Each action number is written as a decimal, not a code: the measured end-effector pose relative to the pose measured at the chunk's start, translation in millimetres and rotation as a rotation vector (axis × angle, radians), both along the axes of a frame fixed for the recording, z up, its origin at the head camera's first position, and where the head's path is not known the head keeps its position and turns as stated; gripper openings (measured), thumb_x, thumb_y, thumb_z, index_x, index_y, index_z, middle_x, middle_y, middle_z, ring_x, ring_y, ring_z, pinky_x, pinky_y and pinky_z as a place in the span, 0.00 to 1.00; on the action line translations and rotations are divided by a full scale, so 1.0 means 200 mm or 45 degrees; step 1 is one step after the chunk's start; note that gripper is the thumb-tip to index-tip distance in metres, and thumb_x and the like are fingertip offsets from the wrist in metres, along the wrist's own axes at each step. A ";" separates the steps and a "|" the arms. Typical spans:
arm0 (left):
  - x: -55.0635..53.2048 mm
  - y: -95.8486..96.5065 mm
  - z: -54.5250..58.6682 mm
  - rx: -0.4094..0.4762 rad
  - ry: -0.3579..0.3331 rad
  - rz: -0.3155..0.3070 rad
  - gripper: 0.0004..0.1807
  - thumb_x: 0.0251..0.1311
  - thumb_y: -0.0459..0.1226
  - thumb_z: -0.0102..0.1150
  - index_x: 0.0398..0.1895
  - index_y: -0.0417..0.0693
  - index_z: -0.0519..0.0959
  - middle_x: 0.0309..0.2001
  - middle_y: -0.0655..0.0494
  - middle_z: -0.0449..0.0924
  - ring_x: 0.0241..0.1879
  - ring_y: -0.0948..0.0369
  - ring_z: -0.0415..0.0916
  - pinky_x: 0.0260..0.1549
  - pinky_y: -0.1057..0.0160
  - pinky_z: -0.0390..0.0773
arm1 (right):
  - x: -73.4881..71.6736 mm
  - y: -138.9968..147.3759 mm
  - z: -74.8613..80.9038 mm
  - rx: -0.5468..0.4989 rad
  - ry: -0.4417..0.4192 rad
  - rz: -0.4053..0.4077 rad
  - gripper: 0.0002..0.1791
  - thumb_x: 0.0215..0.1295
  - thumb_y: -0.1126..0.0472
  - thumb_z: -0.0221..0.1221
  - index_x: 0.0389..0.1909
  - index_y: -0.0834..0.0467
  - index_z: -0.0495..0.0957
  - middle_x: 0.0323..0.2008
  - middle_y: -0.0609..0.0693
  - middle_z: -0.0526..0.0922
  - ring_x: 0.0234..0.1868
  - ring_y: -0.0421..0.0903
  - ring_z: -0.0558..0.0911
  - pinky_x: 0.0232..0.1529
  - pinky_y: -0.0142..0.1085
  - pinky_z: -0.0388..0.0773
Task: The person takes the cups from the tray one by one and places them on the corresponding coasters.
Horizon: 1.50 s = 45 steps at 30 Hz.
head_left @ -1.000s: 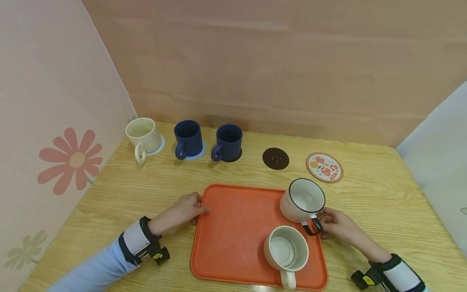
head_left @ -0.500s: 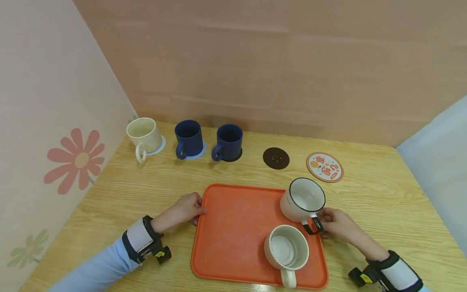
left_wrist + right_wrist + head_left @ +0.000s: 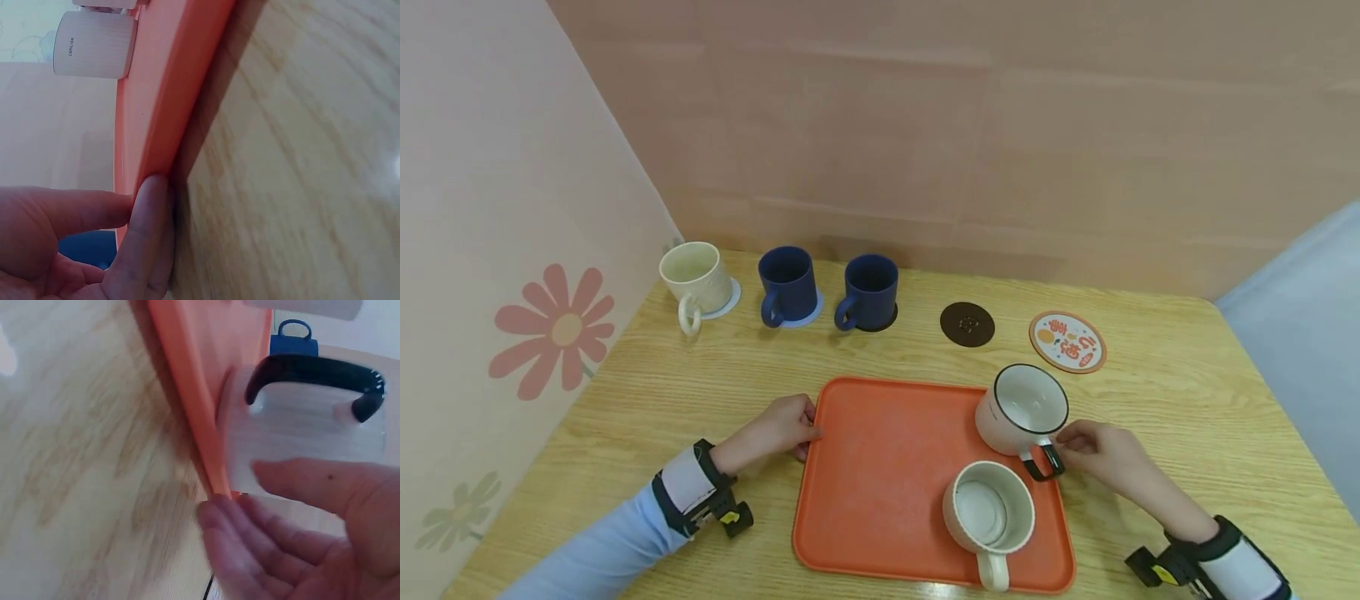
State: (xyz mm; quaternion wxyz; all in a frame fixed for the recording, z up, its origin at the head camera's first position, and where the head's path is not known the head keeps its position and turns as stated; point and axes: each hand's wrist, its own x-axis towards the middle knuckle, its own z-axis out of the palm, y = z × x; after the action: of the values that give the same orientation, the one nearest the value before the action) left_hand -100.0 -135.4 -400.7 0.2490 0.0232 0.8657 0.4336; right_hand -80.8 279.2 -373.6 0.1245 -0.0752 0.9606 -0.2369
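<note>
My left hand [image 3: 782, 429] pinches the left rim of an orange-red tray [image 3: 880, 475]; the left wrist view has its thumb over the rim and its fingers [image 3: 139, 240] below it. Beside the tray's right edge is my right hand [image 3: 1105, 458], its thumb spread from the fingers [image 3: 250, 540], the fingertips right at the rim in the right wrist view. Close to that thumb stands a white mug with a black rim and black handle [image 3: 1011, 421], at the tray's back right corner. A cream mug [image 3: 988, 512] stands in front of it, handle toward me.
Behind the tray, a cream mug [image 3: 700, 287] and two dark blue mugs, a left one [image 3: 790, 287] and a right one [image 3: 874, 296], stand on coasters. Right of them lie a dark brown coaster [image 3: 967, 325] and a printed white-and-orange coaster [image 3: 1067, 342]. Paper-covered walls [image 3: 925, 150] border the wooden table.
My right hand has drawn slightly right, away from the tray's rim and the mug's handle. The left hand's thumb has drawn back onto the rim. Tray and mugs stay put.
</note>
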 end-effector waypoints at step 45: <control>0.01 0.00 -0.04 0.089 -0.004 0.066 0.03 0.59 0.26 0.54 0.34 0.35 0.70 0.22 0.49 0.76 0.17 0.60 0.75 0.20 0.63 0.81 | 0.16 -0.10 -0.05 -0.828 -0.063 0.067 0.21 0.76 0.63 0.38 0.38 0.73 0.76 0.33 0.47 0.83 0.37 0.35 0.80 0.39 0.29 0.79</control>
State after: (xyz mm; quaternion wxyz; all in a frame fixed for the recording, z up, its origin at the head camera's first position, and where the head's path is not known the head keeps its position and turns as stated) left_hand -97.1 -136.2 -409.0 0.2380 0.0088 0.8500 0.4699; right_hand -49.2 260.2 -384.4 0.1235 -0.1302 0.8290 -0.5297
